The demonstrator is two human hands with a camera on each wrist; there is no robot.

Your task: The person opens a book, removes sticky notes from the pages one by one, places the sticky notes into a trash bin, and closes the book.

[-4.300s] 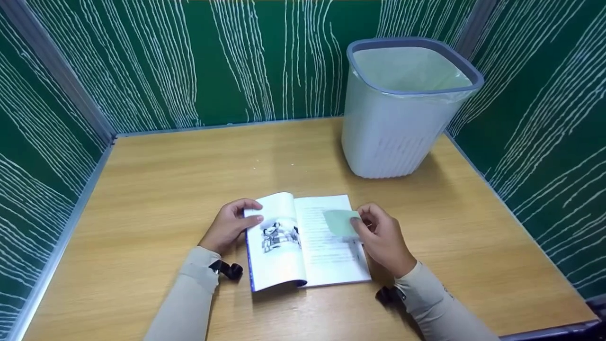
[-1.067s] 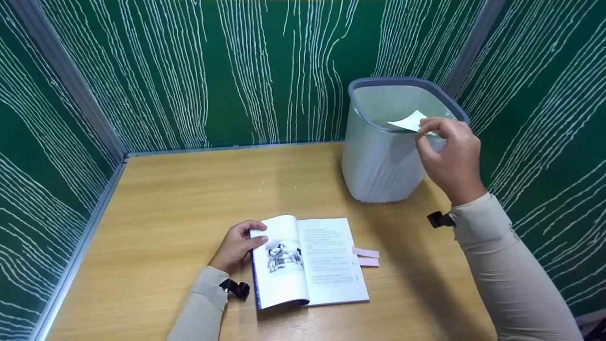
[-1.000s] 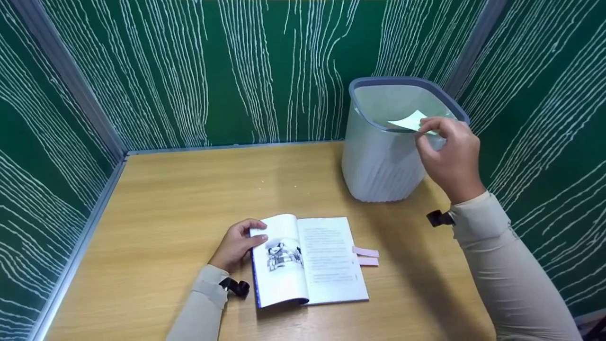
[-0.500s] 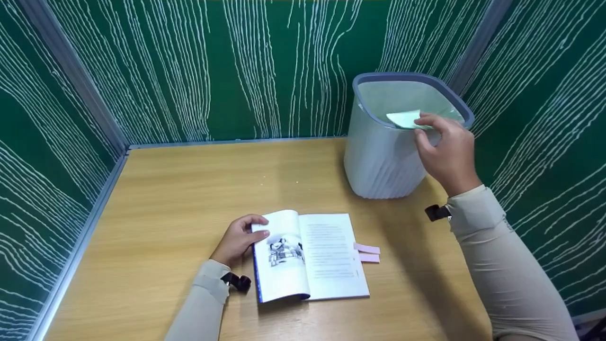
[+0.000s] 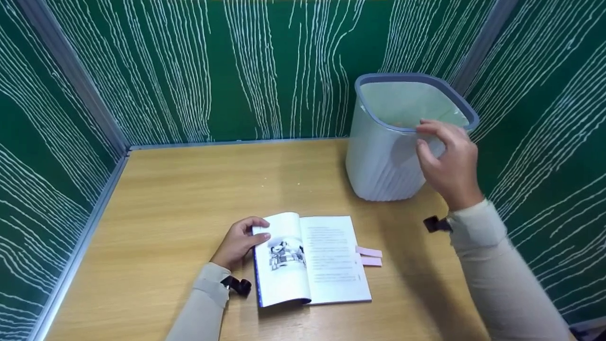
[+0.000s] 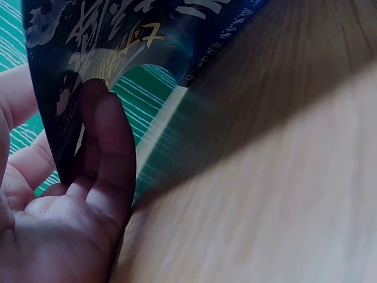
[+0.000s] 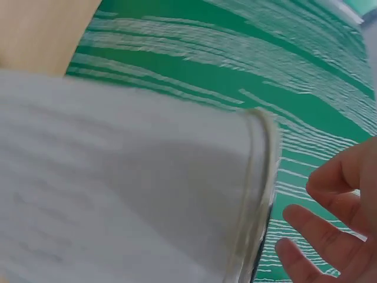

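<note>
An open book (image 5: 334,255) lies on the table, its left page bearing a black-and-white drawing. My left hand (image 5: 241,241) grips the book's left side, thumb on the page and fingers behind the dark blue cover (image 6: 59,53), as the left wrist view shows. Two pink paper strips (image 5: 370,256) stick out from the right edge of the book. My right hand (image 5: 450,158) hovers at the near rim of the trash bin (image 5: 386,161), thumb and forefinger apart with nothing between them. In the right wrist view its fingers (image 7: 321,233) are loosely bent beside the bin's rim.
The bin has a grey rim and a pale liner, and stands at the table's back right corner. Green walls (image 5: 241,71) with white streaks enclose the wooden table (image 5: 189,189) at the back and sides. A few tiny white specks lie mid-table.
My right hand took a pale green sticky note from over the book to the bin and let it go there; the note is out of sight. My left hand stays on the book.
</note>
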